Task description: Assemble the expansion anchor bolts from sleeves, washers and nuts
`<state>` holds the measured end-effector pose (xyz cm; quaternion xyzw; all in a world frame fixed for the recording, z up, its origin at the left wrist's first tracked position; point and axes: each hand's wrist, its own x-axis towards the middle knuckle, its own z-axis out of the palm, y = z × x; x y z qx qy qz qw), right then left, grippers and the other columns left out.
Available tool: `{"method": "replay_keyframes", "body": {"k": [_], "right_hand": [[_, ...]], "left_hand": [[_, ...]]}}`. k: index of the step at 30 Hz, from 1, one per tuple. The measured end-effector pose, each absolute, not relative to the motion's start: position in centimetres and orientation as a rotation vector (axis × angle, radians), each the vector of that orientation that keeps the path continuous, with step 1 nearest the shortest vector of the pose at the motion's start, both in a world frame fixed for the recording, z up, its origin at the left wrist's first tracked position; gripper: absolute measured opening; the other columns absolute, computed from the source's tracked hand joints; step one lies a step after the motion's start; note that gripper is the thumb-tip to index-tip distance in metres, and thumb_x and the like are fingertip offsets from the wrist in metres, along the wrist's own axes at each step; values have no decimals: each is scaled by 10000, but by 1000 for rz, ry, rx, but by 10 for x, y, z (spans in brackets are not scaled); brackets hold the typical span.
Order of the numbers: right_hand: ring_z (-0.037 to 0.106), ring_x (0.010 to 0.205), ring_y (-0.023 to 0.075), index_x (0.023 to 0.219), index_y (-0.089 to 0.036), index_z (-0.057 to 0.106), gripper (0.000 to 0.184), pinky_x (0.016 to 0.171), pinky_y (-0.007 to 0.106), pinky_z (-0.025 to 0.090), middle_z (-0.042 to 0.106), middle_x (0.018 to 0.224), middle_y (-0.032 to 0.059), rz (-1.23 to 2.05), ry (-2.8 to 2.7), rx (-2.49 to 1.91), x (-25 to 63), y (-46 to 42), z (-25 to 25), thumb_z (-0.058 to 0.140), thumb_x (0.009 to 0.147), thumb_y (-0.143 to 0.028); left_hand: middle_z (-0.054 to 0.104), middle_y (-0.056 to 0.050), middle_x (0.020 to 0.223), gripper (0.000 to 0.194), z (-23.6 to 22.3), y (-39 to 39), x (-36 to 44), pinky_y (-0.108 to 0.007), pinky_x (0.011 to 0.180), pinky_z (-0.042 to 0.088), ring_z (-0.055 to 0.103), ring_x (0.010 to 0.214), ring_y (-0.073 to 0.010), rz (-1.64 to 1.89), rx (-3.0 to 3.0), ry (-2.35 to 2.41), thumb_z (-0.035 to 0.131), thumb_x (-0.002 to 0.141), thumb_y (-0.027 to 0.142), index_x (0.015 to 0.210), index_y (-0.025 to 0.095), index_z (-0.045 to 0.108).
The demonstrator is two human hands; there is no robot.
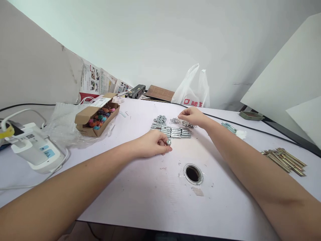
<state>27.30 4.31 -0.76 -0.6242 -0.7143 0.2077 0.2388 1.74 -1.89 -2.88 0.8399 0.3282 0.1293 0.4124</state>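
My left hand (154, 143) is closed in a pinch on a silver bolt (169, 142), its round end up, just above the white table. Most of its length is hidden by the fingers. Further back, my right hand (192, 115) has its thumb and fingertips together over a scatter of small washers (175, 121); whatever they grip is too small to make out. Larger, darker washers (187, 124) lie beneath that hand. Silver metal rods (177, 133) lie side by side in rows between the hands. Behind them sits a cluster of nuts (159, 119).
A cardboard box (86, 130) of colourful pieces stands left on bubble wrap (61, 122), near a white power adapter (37, 150). Brass-coloured bolts (286, 160) lie right. A round hole (193, 174) pierces the table. A black cable (225, 120) and plastic bag (190, 90) are behind.
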Motion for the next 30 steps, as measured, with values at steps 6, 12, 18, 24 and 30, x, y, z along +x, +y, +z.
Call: {"method": "replay_keyframes", "body": {"k": [6, 12, 18, 24, 30], "right_hand": [[488, 646, 109, 802, -169, 689, 276, 614, 251, 407, 608, 727, 18, 1301, -2108, -1196, 223, -11, 30, 689, 744, -439], [378, 521, 84, 822, -180, 713, 257, 467, 241, 268, 543, 605, -18, 1171, -2265, -1291, 197, -29, 33, 644, 780, -424], [347, 505, 81, 798, -186, 705, 258, 461, 246, 250, 511, 585, -27, 1154, -2300, -1347, 209, -22, 30, 655, 771, -438], [378, 519, 88, 842, -197, 711, 294, 490, 247, 277, 542, 605, -21, 1184, -2363, -1318, 211, -21, 29, 646, 771, -475], [460, 574, 119, 823, -202, 703, 330, 525, 261, 331, 619, 699, 13, 781, -2350, -1458, 220, -5, 24, 544, 841, -490]], "left_hand": [[681, -12, 666, 239, -25, -19, 18, -231, 491, 399, 553, 555, -110, 382, 2118, 866, 612, 773, 400, 736, 164, 632], [620, -6, 575, 242, -26, -14, 15, -237, 446, 381, 519, 470, -106, 384, 2137, 928, 608, 772, 394, 692, 167, 638], [655, -8, 616, 261, -26, -14, 15, -232, 448, 374, 539, 502, -110, 345, 2154, 905, 612, 766, 418, 694, 168, 626], [665, -5, 639, 268, -25, -15, 14, -233, 436, 361, 534, 492, -108, 356, 2121, 884, 607, 767, 432, 725, 167, 611], [694, -16, 679, 297, -29, -13, 13, -239, 445, 360, 506, 466, -95, 342, 2103, 874, 601, 769, 465, 747, 169, 606]]}}
